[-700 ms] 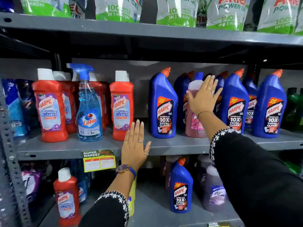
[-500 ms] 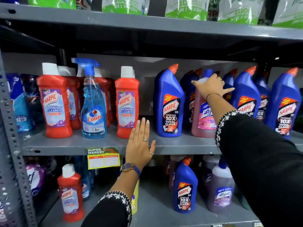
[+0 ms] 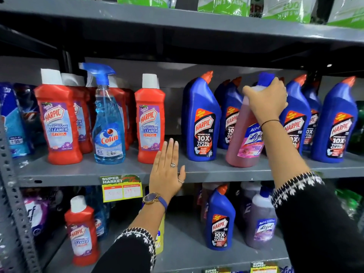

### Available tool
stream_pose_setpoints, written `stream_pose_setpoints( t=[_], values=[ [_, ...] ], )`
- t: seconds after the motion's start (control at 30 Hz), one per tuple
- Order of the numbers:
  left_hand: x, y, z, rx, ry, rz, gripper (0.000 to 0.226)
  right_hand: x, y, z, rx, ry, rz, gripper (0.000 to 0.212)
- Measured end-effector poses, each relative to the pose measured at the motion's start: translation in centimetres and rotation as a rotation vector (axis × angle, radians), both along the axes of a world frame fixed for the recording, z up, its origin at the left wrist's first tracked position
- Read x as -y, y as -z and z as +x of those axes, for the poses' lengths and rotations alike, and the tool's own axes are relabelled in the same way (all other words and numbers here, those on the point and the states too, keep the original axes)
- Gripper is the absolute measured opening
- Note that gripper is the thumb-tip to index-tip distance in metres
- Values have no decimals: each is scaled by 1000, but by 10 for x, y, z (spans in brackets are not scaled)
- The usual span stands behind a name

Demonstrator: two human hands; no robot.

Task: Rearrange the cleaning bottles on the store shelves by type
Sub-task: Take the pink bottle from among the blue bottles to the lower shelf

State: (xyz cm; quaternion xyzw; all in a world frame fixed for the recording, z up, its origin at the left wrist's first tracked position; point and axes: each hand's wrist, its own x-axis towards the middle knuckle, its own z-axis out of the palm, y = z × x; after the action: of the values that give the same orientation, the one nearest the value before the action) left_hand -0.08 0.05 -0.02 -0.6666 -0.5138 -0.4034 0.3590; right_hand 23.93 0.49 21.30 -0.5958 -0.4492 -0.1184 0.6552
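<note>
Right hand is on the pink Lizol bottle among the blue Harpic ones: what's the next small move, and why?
Probably lift the pink Lizol bottle clear of the shelf. The right hand grips its shoulder, it already tilts, and it sits among blue Harpic toilet cleaners.

Shop, stocked metal shelf (image 3: 216, 170), supermarket price tag (image 3: 122, 189)

Glossy plastic bottles (image 3: 201, 123) on matt grey painted metal shelf (image 3: 78, 171).

top pouches (image 3: 222, 5): cropped | price tag (image 3: 122, 191): figures blurred, perhaps unreadable
</note>
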Motion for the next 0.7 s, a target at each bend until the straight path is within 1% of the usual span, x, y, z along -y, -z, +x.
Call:
stream_pose_setpoints(
  t=[0.17, 0.3, 0.4, 0.5, 0.7],
  values=[
    [1, -1, 0, -8, -5, -3, 70, 57, 12, -9, -113, -306, 175, 28],
    [2, -4, 0, -13, 30, 0, 66, 105, 38, -30, -145, -540, 234, 27],
    [2, -3, -1, -15, 33, -1, 67, 119, 75, -45, -145, -587, 188, 28],
    [4, -3, -1, -28, 18, 2, 68, 120, 130, -65, -133, -616, 122, 33],
    [3, -3, 0, -23, 4, 20, 68, 90, 248, -105, -33, -605, -73, 45]
  ],
)
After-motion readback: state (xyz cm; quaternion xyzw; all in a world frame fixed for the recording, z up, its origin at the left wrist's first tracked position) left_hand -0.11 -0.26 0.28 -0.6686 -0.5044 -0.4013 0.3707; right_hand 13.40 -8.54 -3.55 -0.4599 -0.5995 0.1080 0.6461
